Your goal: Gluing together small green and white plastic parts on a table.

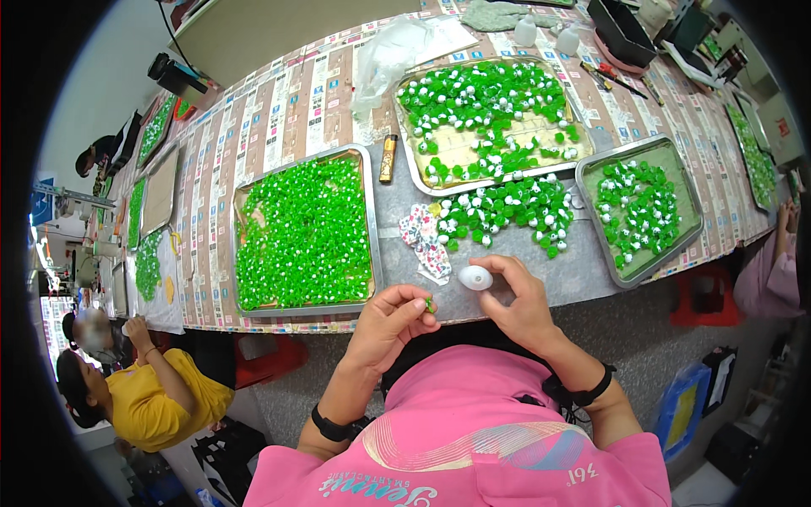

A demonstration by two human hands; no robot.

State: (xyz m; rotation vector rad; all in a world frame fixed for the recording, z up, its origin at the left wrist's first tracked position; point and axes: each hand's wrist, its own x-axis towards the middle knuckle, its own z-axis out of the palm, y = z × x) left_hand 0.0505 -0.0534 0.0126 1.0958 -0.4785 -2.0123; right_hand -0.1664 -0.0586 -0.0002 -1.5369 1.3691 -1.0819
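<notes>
1. The left hand (390,317) pinches a small green plastic bead (429,305) between thumb and fingertips.
2. The right hand (517,297) grips a smooth white egg-shaped piece (475,277), fingers curled around it, just right of the bead.
3. Beyond the fingers lies a loose heap of green-and-white beads (507,211); beyond the left fingertips, a metal tray of green beads (369,221).

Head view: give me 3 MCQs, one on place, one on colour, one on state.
1. Where is the tray of plain green pieces?
A. left of the person's hands
B. right of them
C. on the floor

2. What colour is the egg-shaped thing at the right hand?
A. red
B. white
C. black

3. What is the left hand doing?
A. lying flat and empty
B. pinching a small green piece
C. gripping a tray rim

Answers:
1 A, the tray sits on the table up and left of both hands.
2 B, it shows pale white against the grey surface.
3 B, green shows between its fingertips.
</notes>
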